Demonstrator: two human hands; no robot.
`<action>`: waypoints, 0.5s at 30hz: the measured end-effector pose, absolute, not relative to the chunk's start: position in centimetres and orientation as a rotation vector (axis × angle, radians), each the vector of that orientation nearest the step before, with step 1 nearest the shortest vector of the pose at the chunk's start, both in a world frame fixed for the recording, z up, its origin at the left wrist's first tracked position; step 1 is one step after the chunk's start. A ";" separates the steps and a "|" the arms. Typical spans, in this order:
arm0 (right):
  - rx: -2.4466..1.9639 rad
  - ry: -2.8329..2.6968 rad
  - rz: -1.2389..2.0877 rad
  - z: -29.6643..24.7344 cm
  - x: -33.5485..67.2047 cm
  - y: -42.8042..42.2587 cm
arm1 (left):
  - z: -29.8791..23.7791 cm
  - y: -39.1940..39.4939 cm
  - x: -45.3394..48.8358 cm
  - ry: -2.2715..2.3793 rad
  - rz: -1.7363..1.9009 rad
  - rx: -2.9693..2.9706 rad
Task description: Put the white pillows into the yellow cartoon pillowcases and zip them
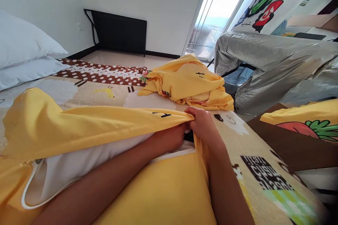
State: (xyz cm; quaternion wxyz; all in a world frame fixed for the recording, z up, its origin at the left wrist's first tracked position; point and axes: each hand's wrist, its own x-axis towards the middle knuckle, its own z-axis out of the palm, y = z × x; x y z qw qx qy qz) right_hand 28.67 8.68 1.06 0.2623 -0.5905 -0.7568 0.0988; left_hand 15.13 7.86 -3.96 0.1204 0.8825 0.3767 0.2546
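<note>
While two spare white pillows (23, 45) lie stacked at the far left of the bed (253, 154), the yellow pillowcase (79, 126) spreads across the near left with a white pillow (87, 161) partly inside it, its piped edge showing at the open mouth. The left hand (169, 139) lies on that pillow under the lifted top layer. Its fingertips are hidden by cloth, so I cannot tell whether it grips anything. Just to its right, the right hand (204, 126) is clenched on the case's upper hem and holds it up.

The step in hand looks like seating the pillow in its case. Any further move calls for keeping the hem raised while the pillow's corner is worked deeper.

Beyond the hands lies a crumpled yellow cloth (187, 81). At the far right stands a silver-wrapped bulk (277, 66).
</note>
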 end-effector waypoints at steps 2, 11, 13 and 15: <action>-1.575 -2.056 0.263 1.1 28.7 8.7 | -3.8 7.8 14.9 1.083 0.828 2.526; -1.525 -2.015 0.327 1.9 28.9 8.3 | -4.6 7.6 14.8 1.077 1.064 2.376; -1.505 -2.008 0.355 2.1 28.9 8.1 | -4.7 7.5 14.8 1.084 1.057 2.374; -1.495 -2.011 0.386 2.4 28.9 7.8 | -4.9 7.5 14.8 1.102 1.062 2.359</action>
